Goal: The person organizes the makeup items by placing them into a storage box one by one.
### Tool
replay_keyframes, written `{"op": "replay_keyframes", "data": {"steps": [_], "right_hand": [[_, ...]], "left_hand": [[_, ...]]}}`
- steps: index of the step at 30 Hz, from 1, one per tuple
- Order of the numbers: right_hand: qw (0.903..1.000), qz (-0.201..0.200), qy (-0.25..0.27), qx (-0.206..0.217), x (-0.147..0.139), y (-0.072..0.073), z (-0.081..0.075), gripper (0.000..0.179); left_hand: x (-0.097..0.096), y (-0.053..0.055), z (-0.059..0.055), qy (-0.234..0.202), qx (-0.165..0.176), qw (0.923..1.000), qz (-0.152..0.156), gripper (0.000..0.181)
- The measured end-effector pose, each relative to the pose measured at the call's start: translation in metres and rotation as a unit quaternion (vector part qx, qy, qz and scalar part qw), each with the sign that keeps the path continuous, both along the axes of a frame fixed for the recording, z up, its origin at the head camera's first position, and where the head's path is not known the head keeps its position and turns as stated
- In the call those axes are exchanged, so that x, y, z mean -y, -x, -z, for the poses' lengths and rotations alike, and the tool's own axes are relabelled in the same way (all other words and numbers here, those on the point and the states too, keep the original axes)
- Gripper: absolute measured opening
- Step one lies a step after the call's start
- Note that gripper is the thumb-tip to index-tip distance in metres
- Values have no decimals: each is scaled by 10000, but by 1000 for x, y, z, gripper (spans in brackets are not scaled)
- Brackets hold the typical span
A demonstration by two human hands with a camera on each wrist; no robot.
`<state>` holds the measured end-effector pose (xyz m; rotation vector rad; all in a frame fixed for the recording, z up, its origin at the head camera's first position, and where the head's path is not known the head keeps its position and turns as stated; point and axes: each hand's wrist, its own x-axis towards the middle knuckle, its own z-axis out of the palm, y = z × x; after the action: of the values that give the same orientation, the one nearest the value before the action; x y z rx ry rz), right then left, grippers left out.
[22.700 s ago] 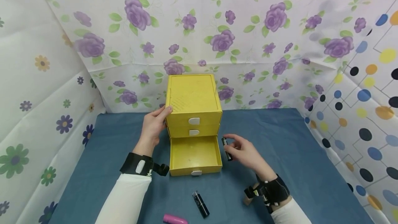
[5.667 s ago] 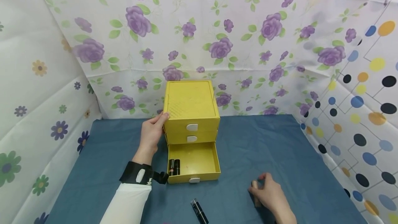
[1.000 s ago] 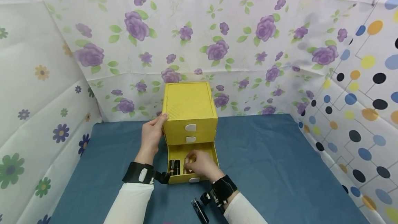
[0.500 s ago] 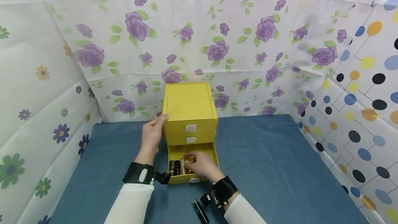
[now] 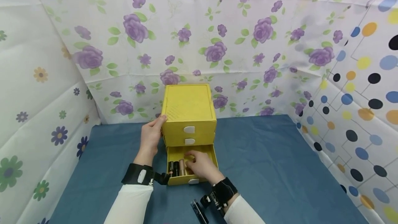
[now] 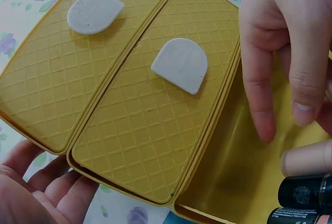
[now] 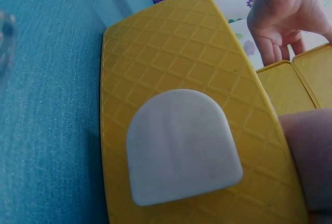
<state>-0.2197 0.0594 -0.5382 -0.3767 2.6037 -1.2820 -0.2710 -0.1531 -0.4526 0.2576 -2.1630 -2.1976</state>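
Note:
My left hand (image 5: 150, 137) grips the near left edge of a yellow drawer unit (image 5: 190, 101), thumb on top and fingers along its side. The bottom drawer (image 5: 178, 182) is pulled out. Inside, at its left, lie a black lipstick tube with a pinkish band (image 5: 171, 168), a plain black tube (image 5: 176, 168) and a beige tube (image 5: 182, 167), side by side. My right hand (image 5: 201, 164) hovers over the drawer just right of the beige tube. In the left wrist view, this right hand (image 6: 290, 42) points its fingers down, holding nothing visible, apart from the beige tube (image 6: 308, 159).
A black tube with a clear cap (image 5: 199, 212) lies on the blue cloth (image 5: 258, 168) in front of the drawer, beside the right wrist camera. White tab handles (image 5: 189, 129) mark the drawer fronts. Patterned cloth walls (image 5: 214, 51) stand behind and at both sides.
Over the longer span, two black tubes and the beige tube came into the drawer. Within the last second, my right hand let go of the beige tube and shifted slightly right. The left hand stayed.

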Motion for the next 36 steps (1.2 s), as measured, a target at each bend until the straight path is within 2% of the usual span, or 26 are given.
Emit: {"op": "replay_keyframes", "data": {"steps": [6,13,18,22,25,29,36], "right_hand": [[9996,25,144,-260,-1,1,2,35],[9955,277,641,-638,-4,0,1,34],[9901,265,574,-1254,-8,-7,-1,29],[9796,224,321,-1971,-14,-16,-8,24],[9730,256,194,-2283,-19,-23,-14,20],[9747,221,61,-2225,-27,-29,-21,19],[9851,-169,-260,-1691,-39,-45,-28,14]], "left_hand": [[-1,0,-1,-28,19,10000,17,62],[-2,0,-2,-67,28,9999,70,64],[-2,0,-3,-87,42,9999,47,65],[-1,0,-3,-95,73,9999,32,65],[-2,1,-3,-92,86,9999,31,65],[-2,1,-2,-98,85,9999,12,64],[-1,-1,-1,-157,97,9998,9,64]]}}
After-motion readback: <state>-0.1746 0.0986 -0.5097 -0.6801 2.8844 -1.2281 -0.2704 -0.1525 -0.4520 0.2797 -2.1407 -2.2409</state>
